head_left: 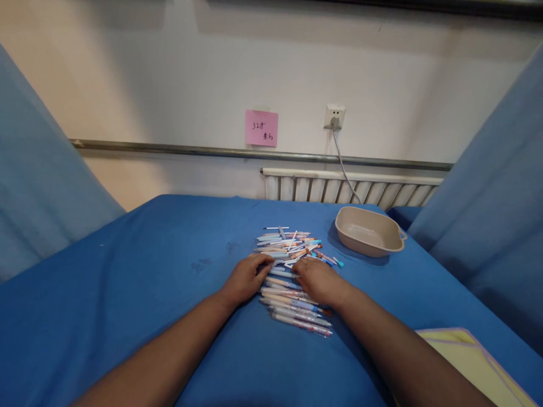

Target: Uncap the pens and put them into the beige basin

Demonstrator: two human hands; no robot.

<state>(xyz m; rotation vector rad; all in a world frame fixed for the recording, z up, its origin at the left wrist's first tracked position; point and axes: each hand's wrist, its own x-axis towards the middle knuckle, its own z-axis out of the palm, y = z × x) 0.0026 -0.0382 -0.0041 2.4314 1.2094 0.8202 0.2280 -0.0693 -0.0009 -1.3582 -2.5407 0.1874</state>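
Many pens lie side by side in a loose row on the blue cloth, the nearer pens (297,325) fairly parallel. Farther off, a jumbled pile (297,243) mixes pens with thin white sticks and orange and blue tips. My left hand (246,278) is at the left ends of the pens, thumb and forefinger closed on a light grey pen (278,263). Opposite it, my right hand (320,278) has curled fingers pinched at the right end of a pen among the same ones. Its palm hides several pens, and the fingertips are partly hidden.
A beige plastic basin (369,232) stands at the far right of the blue-covered table (139,271). A yellow folded cloth or folder (470,356) lies at the near right. Behind are a radiator (322,186), a metal rail and a plugged-in cable (343,161). Blue curtains hang at both sides.
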